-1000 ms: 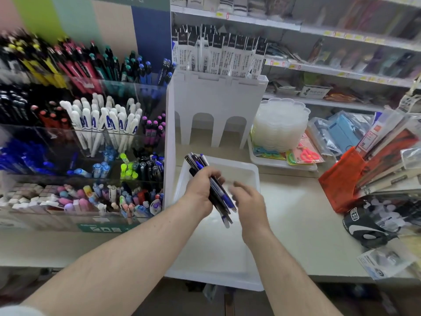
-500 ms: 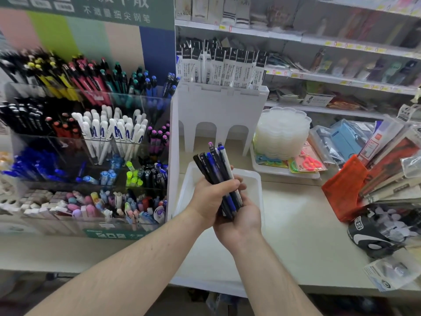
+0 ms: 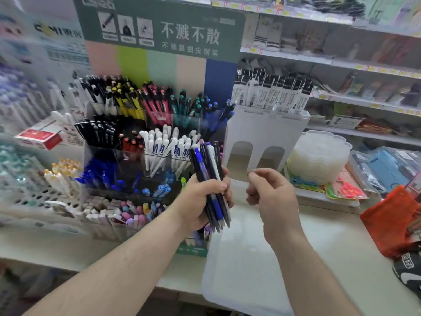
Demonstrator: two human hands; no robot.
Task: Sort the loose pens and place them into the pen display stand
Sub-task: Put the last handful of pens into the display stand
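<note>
The right hand had let go and drawn aside, loosely curled, empty; the left hand gripped the pen bundle upright, beside the display stand; a slack grip might spill pens

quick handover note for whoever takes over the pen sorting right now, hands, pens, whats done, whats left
Left hand: closed around the bundle of loose pens, dark, blue and one white, held upright in front of the pen display stand.
Right hand: empty, fingers loosely curled, beside the bundle and not touching it.
White tray lies on the counter below the hands; no pens visible in it.
Done: pens gathered in one hand.
Left: likely pick pens out by type and drop each into its matching compartment.
</note>
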